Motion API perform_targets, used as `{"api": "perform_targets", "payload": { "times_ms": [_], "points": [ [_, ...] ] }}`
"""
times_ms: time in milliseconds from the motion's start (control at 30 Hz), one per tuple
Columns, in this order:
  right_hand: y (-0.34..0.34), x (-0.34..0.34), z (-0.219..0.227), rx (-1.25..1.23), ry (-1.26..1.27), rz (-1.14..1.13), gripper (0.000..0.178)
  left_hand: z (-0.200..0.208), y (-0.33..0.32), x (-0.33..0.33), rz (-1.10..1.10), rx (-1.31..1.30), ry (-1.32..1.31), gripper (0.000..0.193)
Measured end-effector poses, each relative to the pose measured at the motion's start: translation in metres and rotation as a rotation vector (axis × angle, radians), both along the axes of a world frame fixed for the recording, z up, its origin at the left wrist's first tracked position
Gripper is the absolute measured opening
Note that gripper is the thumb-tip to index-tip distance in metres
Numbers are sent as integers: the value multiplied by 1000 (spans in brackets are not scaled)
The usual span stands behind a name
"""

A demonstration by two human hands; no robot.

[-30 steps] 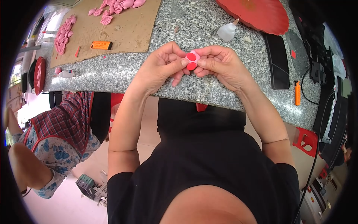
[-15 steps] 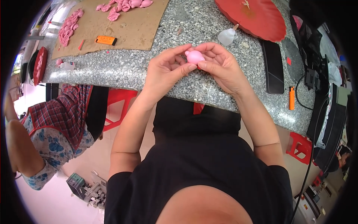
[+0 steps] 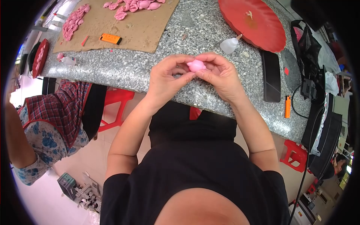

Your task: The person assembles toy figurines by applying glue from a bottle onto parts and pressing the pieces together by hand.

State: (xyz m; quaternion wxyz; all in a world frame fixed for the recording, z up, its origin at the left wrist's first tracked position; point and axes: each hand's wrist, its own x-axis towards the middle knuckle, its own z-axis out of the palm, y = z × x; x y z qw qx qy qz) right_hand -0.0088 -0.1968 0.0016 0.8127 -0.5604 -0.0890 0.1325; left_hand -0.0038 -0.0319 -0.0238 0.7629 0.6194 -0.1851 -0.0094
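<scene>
Speckled granite table [image 3: 112,69], cardboard sheet [image 3: 150,30], orange lighter [image 3: 287,106], red tray [image 3: 258,26], black phone [image 3: 271,76]

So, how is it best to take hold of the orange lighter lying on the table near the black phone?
Grip the orange lighter across its long narrow sides near the middle, coming from above. It lies flat on the granite table, apart from the black phone, so both sides appear free. The right hand is nearer, but it and the left hand hold a pink piece.
</scene>
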Motion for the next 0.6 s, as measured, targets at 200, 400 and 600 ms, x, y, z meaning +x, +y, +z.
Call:
{"api": "perform_targets", "payload": {
  "times_ms": [200,400,600],
  "points": [
    [5,-5,7,-56,-123,-76,27,-1,-1,-5,18,-2,17,45],
    [-26,8,60,-186,-431,-647,24,2,5,0,19,-89,100,44],
    [-94,71,39,-802,-493,-878,31,-4,8,1,39,-62,159,24]
  ]
}}
